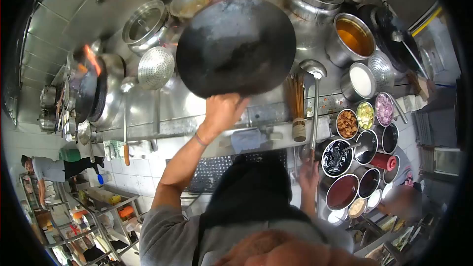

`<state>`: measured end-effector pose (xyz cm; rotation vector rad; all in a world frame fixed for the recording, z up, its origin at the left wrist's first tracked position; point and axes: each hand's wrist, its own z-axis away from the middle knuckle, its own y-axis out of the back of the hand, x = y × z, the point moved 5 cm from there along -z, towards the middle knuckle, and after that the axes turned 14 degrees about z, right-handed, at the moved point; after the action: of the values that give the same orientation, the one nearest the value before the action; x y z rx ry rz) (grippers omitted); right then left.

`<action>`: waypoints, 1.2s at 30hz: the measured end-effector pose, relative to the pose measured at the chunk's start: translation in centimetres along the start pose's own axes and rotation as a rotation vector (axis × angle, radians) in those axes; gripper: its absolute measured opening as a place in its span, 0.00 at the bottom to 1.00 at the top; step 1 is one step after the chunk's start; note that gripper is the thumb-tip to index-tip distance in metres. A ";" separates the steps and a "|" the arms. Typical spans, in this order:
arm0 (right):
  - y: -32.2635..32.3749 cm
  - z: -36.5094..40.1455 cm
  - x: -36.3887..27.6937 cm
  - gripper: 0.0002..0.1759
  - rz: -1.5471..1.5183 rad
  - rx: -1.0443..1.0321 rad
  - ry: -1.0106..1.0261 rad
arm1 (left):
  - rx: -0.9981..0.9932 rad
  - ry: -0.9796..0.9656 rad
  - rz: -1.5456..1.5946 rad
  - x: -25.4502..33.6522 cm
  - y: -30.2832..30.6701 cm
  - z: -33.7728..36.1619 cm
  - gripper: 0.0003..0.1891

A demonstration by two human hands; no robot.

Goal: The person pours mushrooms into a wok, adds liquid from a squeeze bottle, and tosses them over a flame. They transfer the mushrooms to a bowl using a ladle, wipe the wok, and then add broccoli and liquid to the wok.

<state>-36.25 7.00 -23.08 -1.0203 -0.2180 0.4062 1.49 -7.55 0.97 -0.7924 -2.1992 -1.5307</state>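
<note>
A dark wok (235, 47) with a wire loop at its far rim sits in the middle of the cooking range. My left hand (224, 112) is closed at its near edge, with the fingers hiding the grip. On the right, my right hand (309, 175) is wrapped round the lower handle of a steel ladle (316, 103). The ladle's bowl points away from me, beside the wok. Between wok and ladle lies a bamboo wok brush (298, 108). To the wok's left rests a perforated skimmer (156, 68).
Lidded pots (144, 25) stand behind left. A pot of amber liquid (353, 39) and a pot of white liquid (362, 80) are on the right, near bowls of chopped ingredients (347, 123) and sauces (342, 192). Flames (91, 60) rise at far left. Another person (49, 167) stands by shelving.
</note>
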 end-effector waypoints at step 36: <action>-32.0 -5.9 -19.5 0.08 1.227 0.130 0.358 | 0.143 0.154 -0.177 -4.3 -5.0 -3.8 0.21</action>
<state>-44.52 -20.58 1.66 -0.9848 0.8006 1.3012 1.65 -13.48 -3.75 -0.4316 -2.2816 -1.4403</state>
